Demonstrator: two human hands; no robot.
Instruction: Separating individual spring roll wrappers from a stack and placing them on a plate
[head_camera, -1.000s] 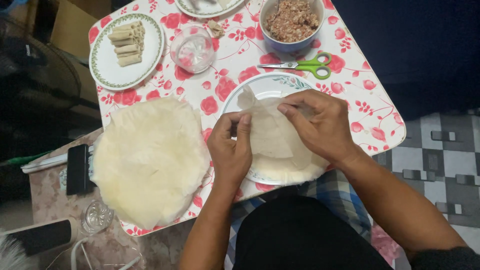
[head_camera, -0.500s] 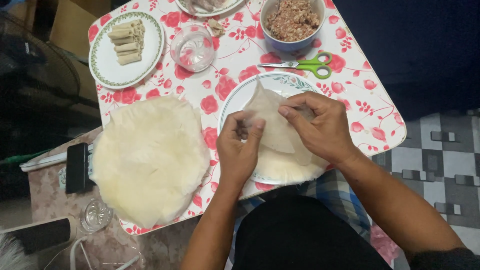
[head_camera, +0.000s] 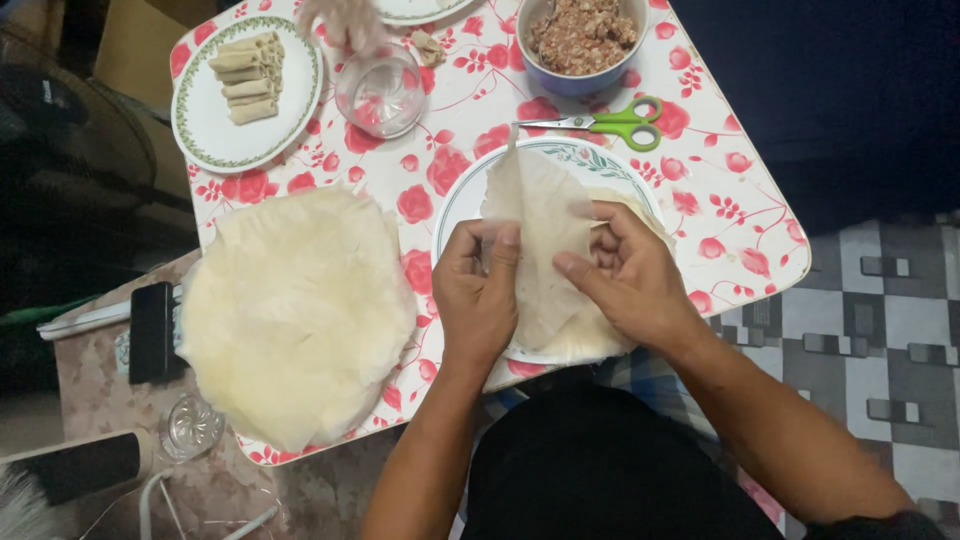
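A thin pale wrapper sheet is lifted off a white floral-rimmed plate on the red-flowered tablecloth. My left hand pinches its left edge and my right hand pinches its right edge; its tip points up toward the scissors. More pale wrappers lie under it on the plate. To the left sits a large round stack of wrappers.
Green-handled scissors lie above the plate. A blue bowl of minced filling stands at the back. A plate of finished rolls and a clear glass are back left. Another person's hand reaches in at the top.
The wrapper has been peeled up from the plate, from lying flat to standing lifted between both hands. Another person's hand has appeared at the top edge.
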